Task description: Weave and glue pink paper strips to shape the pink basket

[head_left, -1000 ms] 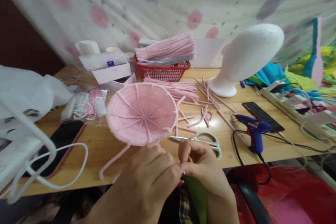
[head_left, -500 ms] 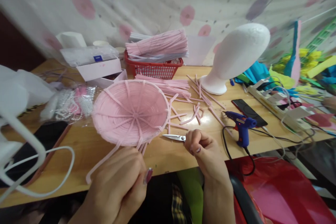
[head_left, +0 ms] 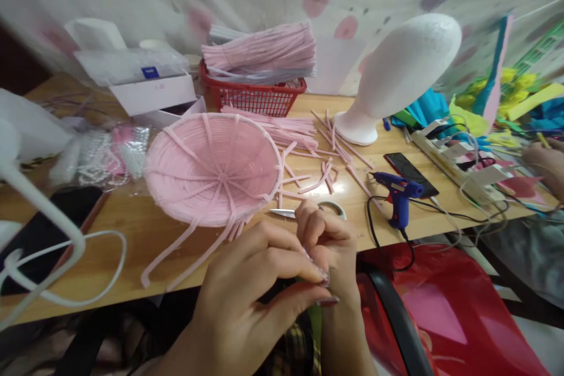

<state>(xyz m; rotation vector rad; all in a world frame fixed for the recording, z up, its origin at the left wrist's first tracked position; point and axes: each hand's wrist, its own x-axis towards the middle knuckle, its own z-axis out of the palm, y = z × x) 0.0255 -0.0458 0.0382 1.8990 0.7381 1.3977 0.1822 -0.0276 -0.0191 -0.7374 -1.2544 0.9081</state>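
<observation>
The step in hand seems to be fingertip work between the person's 2 hands, in front of the round, pink, woven bowl [head_left: 215, 173]. The bowl sits on the wooden table [head_left: 352, 229] beyond and left of the fingertips, 2 pink strips [head_left: 201, 255] trailing from its near rim. Reaching the loose pink fuzzy strips [head_left: 316, 184] beyond the fingers would call for parting the hands.

The left hand [head_left: 247, 288] lies back-up, fingers bent and thumb stretched toward the right wrist, tips close together. The right hand [head_left: 326, 238] stands upright, fingers curled inward. Whether either grips anything cannot be told. Steel scissors with pale green handles [head_left: 333, 207] lie just behind the right fingers; the blue glue gun [head_left: 400, 191] stands to their right.
</observation>
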